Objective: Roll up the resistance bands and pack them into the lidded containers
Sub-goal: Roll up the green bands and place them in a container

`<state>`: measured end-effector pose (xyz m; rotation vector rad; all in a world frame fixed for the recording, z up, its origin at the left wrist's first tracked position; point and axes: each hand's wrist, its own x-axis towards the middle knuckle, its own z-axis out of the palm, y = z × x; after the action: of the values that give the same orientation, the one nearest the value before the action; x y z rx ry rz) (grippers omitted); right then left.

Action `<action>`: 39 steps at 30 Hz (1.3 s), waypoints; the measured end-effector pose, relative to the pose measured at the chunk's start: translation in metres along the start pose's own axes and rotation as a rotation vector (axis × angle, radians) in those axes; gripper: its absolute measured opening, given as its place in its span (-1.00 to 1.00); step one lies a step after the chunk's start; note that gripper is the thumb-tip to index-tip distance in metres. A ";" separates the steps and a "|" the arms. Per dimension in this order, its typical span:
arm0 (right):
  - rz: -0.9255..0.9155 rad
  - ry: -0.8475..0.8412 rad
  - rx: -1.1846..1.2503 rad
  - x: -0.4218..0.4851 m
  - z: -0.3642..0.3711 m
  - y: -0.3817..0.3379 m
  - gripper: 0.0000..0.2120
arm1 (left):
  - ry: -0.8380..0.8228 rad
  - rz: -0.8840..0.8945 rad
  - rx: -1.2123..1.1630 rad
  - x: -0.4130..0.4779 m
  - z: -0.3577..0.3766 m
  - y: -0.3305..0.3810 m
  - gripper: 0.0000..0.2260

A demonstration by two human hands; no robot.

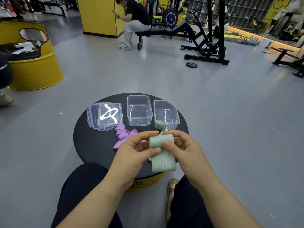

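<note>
The left hand (136, 150) and the right hand (182, 148) both grip a pale green flat rubber resistance band (160, 141), held above the near edge of the round black surface (92, 142). The upper portion of the band is wound into a short roll between the two hands. The left hand pinches the left end of the roll between thumb and fingers. The right hand presses its thumb on the front of the roll, with its fingers curled behind. The unrolled tail hangs below the hands and bears the marking "30 LB". Just beyond the left hand, a purple rubber resistance band (123, 135) lies loose and crumpled on the surface. Beyond the left hand stands a first clear rectangular plastic container (139, 96), uncovered. Beyond the right hand stands a second clear rectangular plastic container (164, 101), uncovered, with a small pale item at its near end; the item cannot be identified. Farther beyond and to the left of the left hand, two clear plastic lids (109, 115) lie stacked.
</note>
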<state>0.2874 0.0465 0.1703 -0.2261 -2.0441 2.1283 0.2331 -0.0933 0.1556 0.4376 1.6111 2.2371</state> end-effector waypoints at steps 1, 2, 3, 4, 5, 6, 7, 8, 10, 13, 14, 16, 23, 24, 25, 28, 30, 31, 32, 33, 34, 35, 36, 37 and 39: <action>0.001 0.002 0.026 0.000 0.000 0.001 -0.68 | -0.007 -0.006 -0.003 -0.001 0.000 0.000 -0.65; -0.001 0.002 0.050 -0.001 0.001 0.002 -0.68 | -0.007 -0.014 -0.008 -0.001 0.000 0.000 -0.62; -0.004 0.004 0.066 -0.001 0.002 0.003 -0.69 | 0.004 -0.025 -0.014 -0.001 0.001 0.000 -0.59; -0.007 0.009 0.079 -0.002 0.003 0.004 -0.71 | 0.027 -0.038 -0.018 -0.001 0.000 -0.002 -0.56; -0.010 0.015 0.094 -0.002 0.005 0.006 -0.74 | 0.052 -0.050 -0.022 0.000 -0.001 -0.003 -0.56; -0.013 0.022 0.112 -0.002 0.006 0.007 -0.76 | 0.072 -0.064 -0.023 0.001 -0.001 -0.005 -0.57; -0.016 0.027 0.126 -0.002 0.007 0.008 -0.77 | 0.082 -0.077 -0.021 0.001 -0.002 -0.007 -0.59; -0.020 0.027 0.134 -0.002 0.008 0.009 -0.76 | 0.083 -0.089 -0.023 0.002 -0.002 -0.008 -0.60; -0.026 0.023 0.134 -0.003 0.010 0.010 -0.76 | 0.078 -0.107 -0.040 0.002 -0.003 -0.009 -0.61; -0.037 -0.003 0.036 -0.003 0.006 0.011 -0.73 | 0.037 -0.150 -0.049 0.004 -0.008 -0.008 -0.65; -0.038 -0.033 -0.027 -0.002 0.003 0.009 -0.70 | 0.006 -0.177 -0.048 0.005 -0.010 -0.007 -0.70; -0.019 -0.159 -0.153 0.000 -0.004 0.002 -0.58 | -0.095 -0.252 -0.064 0.007 -0.016 -0.001 -0.77; -0.011 -0.561 -0.377 0.010 -0.017 -0.027 -0.36 | -0.498 -0.455 -0.113 0.009 -0.024 0.014 -0.57; -0.015 -0.566 -0.400 0.011 -0.018 -0.029 -0.37 | -0.521 -0.464 -0.123 0.010 -0.023 0.014 -0.57; -0.023 -0.564 -0.422 0.012 -0.018 -0.030 -0.39 | -0.530 -0.469 -0.130 0.010 -0.023 0.013 -0.57; -0.047 -0.539 -0.449 0.013 -0.020 -0.031 -0.42 | -0.528 -0.482 -0.170 0.011 -0.025 0.010 -0.53; -0.048 -0.504 -0.416 0.014 -0.021 -0.028 -0.42 | -0.503 -0.507 -0.183 0.010 -0.026 0.007 -0.43; -0.045 -0.484 -0.394 0.015 -0.022 -0.027 -0.43 | -0.489 -0.519 -0.169 0.009 -0.027 0.006 -0.42; -0.044 -0.470 -0.375 0.015 -0.022 -0.026 -0.44 | -0.472 -0.528 -0.149 0.008 -0.027 0.006 -0.43; -0.044 -0.465 -0.362 0.016 -0.023 -0.026 -0.45 | -0.444 -0.538 -0.136 0.007 -0.028 0.005 -0.45; -0.043 -0.466 -0.357 0.016 -0.023 -0.026 -0.45 | -0.402 -0.551 -0.131 0.007 -0.028 0.004 -0.47; -0.041 -0.466 -0.351 0.016 -0.023 -0.026 -0.45 | -0.359 -0.561 -0.126 0.006 -0.027 0.003 -0.50; -0.038 -0.469 -0.338 0.016 -0.024 -0.026 -0.45 | -0.321 -0.566 -0.115 0.005 -0.025 0.003 -0.56; -0.036 -0.471 -0.317 0.016 -0.024 -0.026 -0.44 | -0.296 -0.566 -0.103 0.004 -0.023 0.003 -0.63; -0.035 -0.479 -0.260 0.016 -0.024 -0.026 -0.40 | -0.276 -0.554 -0.067 0.003 -0.020 0.007 -0.78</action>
<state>0.2782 0.0751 0.1957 0.3181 -2.5613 2.0350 0.2211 -0.1109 0.1562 0.2303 1.3112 1.7240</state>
